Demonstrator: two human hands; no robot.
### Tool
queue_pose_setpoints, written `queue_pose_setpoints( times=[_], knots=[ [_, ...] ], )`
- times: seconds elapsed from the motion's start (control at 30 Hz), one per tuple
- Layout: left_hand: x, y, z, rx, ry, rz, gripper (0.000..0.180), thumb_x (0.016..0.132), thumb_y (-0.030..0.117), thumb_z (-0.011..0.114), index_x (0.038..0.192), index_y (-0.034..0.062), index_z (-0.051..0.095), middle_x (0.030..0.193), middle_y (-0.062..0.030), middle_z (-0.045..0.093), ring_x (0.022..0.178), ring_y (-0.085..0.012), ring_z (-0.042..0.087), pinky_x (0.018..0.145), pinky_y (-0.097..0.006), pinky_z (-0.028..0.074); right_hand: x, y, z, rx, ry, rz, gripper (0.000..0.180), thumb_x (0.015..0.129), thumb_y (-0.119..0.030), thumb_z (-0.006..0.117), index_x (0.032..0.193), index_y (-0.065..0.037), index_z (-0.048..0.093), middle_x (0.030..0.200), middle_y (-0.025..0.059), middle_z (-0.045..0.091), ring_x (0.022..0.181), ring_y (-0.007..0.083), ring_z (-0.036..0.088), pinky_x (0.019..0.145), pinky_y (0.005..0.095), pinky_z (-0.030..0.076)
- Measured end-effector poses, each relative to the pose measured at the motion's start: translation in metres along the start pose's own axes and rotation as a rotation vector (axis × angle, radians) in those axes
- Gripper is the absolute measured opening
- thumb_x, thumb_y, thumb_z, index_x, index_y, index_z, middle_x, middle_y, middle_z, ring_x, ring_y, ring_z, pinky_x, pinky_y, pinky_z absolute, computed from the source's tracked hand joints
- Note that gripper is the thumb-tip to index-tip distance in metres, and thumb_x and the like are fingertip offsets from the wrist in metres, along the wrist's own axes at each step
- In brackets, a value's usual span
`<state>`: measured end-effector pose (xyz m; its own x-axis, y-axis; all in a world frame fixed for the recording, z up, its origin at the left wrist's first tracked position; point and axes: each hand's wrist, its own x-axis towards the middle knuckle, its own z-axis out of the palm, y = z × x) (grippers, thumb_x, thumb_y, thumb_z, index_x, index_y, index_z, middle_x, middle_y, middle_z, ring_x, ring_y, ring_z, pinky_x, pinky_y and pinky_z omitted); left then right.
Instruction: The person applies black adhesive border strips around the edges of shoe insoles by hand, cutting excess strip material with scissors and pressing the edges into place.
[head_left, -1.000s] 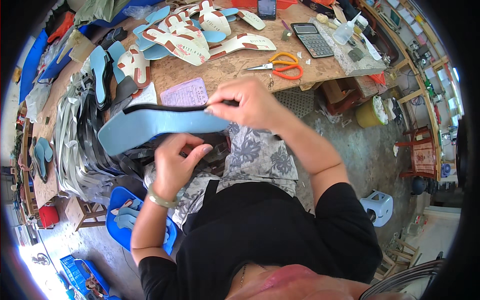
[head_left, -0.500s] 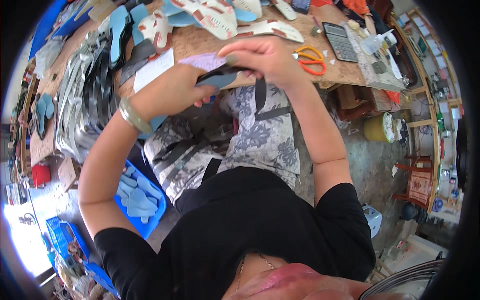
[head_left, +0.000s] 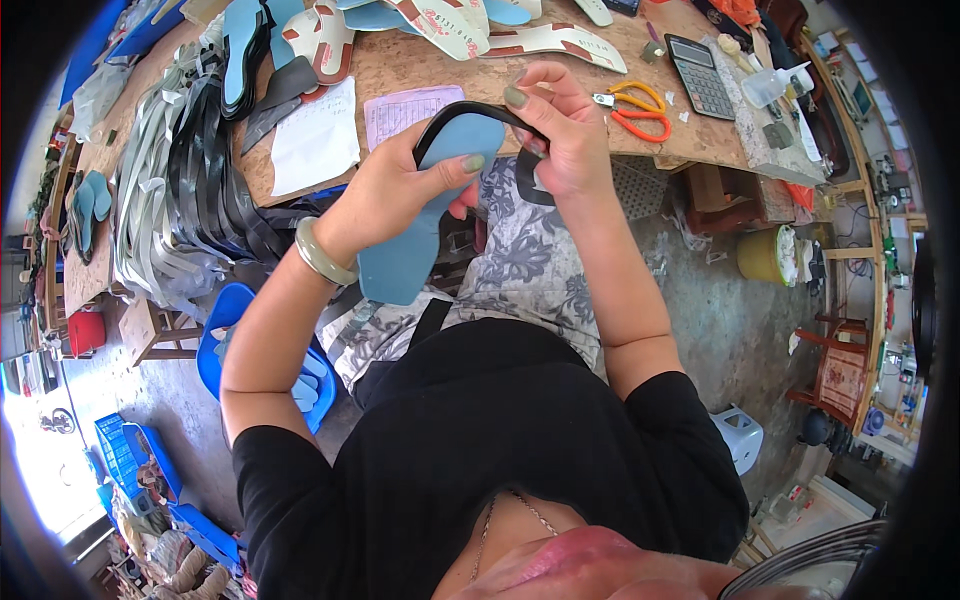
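Observation:
My left hand (head_left: 390, 195) grips a light blue insole (head_left: 402, 265) with the thumb across its face; it is tilted over my lap. A black strip (head_left: 427, 135) runs round the insole's upper, rounded end along the edge. Between the thumb and fingers of my right hand (head_left: 570, 140), the strip is pinched just right of that end. Its loose tail (head_left: 530, 183) curls below my right hand. Part of the insole is covered by my left thumb and fingers.
White printed insoles (head_left: 555, 45) lie along the table's far side. Orange-handled scissors (head_left: 640, 112) and a calculator (head_left: 700, 75) are to the right. Grey and black strips (head_left: 165, 190) hang at the left, above a blue chair (head_left: 228, 300) holding blue pieces. Papers (head_left: 318, 140) lie near the table edge.
The insole has turned up, so its blue face now shows broadly. My left hand has moved right and slightly down. My right hand has shifted slightly right, still pinching the black strip.

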<state>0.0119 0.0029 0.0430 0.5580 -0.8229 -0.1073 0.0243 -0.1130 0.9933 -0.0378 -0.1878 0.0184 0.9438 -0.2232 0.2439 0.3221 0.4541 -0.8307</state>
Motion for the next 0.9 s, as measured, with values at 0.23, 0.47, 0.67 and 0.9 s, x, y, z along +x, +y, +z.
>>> queue_pose_setpoints(
  times=[0.23,0.47,0.67,0.9],
  knots=[
    [0.004,-0.008,0.011,-0.139,0.094,0.071,0.027,0.093,0.020,0.059,0.110,-0.0010,0.057,0.079,-0.0068,0.063,0.068,-0.0126,0.060,0.064,-0.026,0.051,-0.009,0.015,0.016,0.139,0.103,-0.064,0.013,0.087,-0.007,0.065,0.099,-0.008,0.059,0.075,-0.0009,0.061,0.058,0.0032,0.050,0.048,0.0160,0.032],
    [0.001,-0.010,0.016,-0.206,0.205,0.082,0.028,0.093,0.024,0.060,0.105,-0.0012,0.057,0.080,-0.0087,0.064,0.069,-0.0152,0.062,0.064,-0.029,0.052,-0.001,0.003,0.022,0.020,0.011,-0.060,0.015,0.088,-0.008,0.064,0.102,-0.005,0.061,0.073,-0.0042,0.056,0.061,0.0030,0.050,0.054,0.0171,0.040],
    [0.006,-0.010,0.019,-0.327,0.306,0.231,0.032,0.093,0.027,0.060,0.107,-0.0018,0.058,0.089,-0.0105,0.066,0.082,-0.0162,0.063,0.076,-0.029,0.052,-0.011,0.012,0.024,-0.142,0.108,-0.039,0.018,0.087,-0.011,0.068,0.103,-0.004,0.071,0.075,-0.0016,0.064,0.059,0.0013,0.049,0.050,0.0156,0.036],
    [0.015,-0.016,0.031,-0.381,0.526,0.359,0.033,0.094,0.026,0.059,0.110,-0.0030,0.059,0.103,-0.0136,0.066,0.094,-0.0190,0.063,0.083,-0.030,0.051,-0.027,0.032,0.027,-0.490,0.139,-0.226,0.016,0.084,-0.005,0.069,0.099,0.000,0.071,0.086,0.0079,0.070,0.075,0.0102,0.066,0.064,0.0227,0.051]
  ],
)
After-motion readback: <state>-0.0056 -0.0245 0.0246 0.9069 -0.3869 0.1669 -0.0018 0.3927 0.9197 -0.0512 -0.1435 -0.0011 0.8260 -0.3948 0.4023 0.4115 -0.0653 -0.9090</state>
